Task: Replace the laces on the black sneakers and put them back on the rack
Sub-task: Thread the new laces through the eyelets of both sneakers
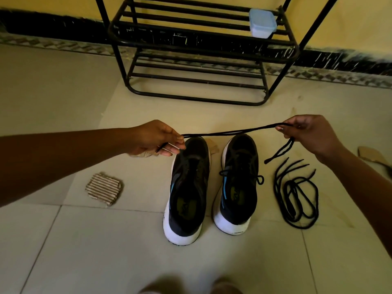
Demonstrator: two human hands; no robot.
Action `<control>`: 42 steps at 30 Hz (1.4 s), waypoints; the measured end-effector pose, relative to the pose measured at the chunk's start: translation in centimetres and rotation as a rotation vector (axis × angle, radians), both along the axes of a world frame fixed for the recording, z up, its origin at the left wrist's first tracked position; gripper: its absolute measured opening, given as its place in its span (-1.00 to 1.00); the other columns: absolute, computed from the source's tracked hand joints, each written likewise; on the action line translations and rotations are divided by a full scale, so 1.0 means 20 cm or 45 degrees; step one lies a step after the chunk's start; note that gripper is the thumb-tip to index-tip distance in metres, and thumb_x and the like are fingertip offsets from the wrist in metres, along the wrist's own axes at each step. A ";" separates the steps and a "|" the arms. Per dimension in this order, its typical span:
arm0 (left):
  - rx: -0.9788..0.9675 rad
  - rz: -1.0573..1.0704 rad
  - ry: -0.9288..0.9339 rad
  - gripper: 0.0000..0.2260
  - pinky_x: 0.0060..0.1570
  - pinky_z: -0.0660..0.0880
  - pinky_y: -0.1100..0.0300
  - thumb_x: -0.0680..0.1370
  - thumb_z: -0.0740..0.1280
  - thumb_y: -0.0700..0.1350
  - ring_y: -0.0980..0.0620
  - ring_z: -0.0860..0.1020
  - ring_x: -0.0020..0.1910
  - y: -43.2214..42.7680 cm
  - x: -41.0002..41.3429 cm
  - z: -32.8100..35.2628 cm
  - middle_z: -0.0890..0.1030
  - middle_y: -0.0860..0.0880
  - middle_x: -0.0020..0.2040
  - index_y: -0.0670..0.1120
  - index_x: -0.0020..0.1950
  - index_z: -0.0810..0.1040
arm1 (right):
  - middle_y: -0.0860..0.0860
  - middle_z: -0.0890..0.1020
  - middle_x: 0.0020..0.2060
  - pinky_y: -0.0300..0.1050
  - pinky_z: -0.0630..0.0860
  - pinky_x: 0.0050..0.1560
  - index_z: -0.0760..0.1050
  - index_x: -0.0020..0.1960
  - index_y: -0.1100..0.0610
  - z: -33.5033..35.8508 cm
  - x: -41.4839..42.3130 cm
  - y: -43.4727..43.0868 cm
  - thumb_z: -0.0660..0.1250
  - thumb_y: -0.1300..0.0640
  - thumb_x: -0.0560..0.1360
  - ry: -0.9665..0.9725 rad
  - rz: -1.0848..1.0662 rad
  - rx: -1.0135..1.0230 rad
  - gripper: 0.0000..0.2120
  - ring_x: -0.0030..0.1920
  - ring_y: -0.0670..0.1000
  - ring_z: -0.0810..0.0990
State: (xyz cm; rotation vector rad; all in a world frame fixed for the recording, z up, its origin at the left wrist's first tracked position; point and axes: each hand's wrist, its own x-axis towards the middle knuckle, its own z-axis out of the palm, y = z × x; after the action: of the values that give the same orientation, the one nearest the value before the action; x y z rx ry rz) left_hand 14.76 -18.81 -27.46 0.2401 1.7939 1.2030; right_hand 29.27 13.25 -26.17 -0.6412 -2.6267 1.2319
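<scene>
Left hand (158, 137) pinched end of thin black cord lace (231, 131); right hand (307, 132) pinched far end, tail dangling. Lace doubled, stretched taut above pair, likely evening lengths before threading. Black white-soled unlaced sneaker (188, 187) and laced sneaker (239, 183) stood on floor, toes toward black metal tube rack (201, 45). Spare black laces (297, 196) coiled beside laced sneaker, within reach.

No legible text anywhere (the insole logos (186, 205) too blurred)
</scene>
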 end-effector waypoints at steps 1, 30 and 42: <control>-0.007 0.000 0.002 -0.88 -0.37 0.53 0.32 0.55 0.28 -0.17 0.13 0.63 -0.31 0.00 0.00 0.00 0.68 0.00 -0.29 -0.18 -0.09 0.57 | 0.03 0.59 -0.36 -0.20 0.41 -0.19 0.61 -0.11 0.13 0.00 0.00 0.00 0.44 0.13 0.44 0.009 -0.006 0.052 -0.92 -0.39 -0.18 0.49; -0.042 0.066 0.023 -0.88 -0.08 0.57 0.23 0.51 0.32 -0.12 0.10 0.65 -0.18 -0.08 -0.03 -0.04 0.70 -0.01 -0.14 -0.14 -0.05 0.60 | -0.08 0.56 -0.47 -0.38 0.33 -0.52 0.55 -0.13 0.17 0.02 0.03 0.04 0.24 0.11 0.57 -0.095 -0.262 -0.846 -0.80 -0.54 -0.18 0.36; -0.014 -0.027 -0.072 -0.84 -0.07 0.57 0.23 0.55 0.25 -0.13 0.08 0.66 -0.17 -0.06 -0.02 -0.03 0.70 -0.04 -0.15 -0.17 -0.04 0.59 | 0.04 0.54 -0.26 -0.39 0.31 -0.54 0.50 -0.19 0.17 0.01 0.01 0.07 0.23 0.12 0.58 0.056 -0.490 -0.871 -0.79 -0.60 -0.20 0.36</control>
State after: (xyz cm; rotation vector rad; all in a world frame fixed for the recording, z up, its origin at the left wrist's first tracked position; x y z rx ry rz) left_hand 14.29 -20.01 -28.00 0.2162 1.7449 1.1733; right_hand 29.41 14.61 -25.94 -1.1312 -1.8701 1.9581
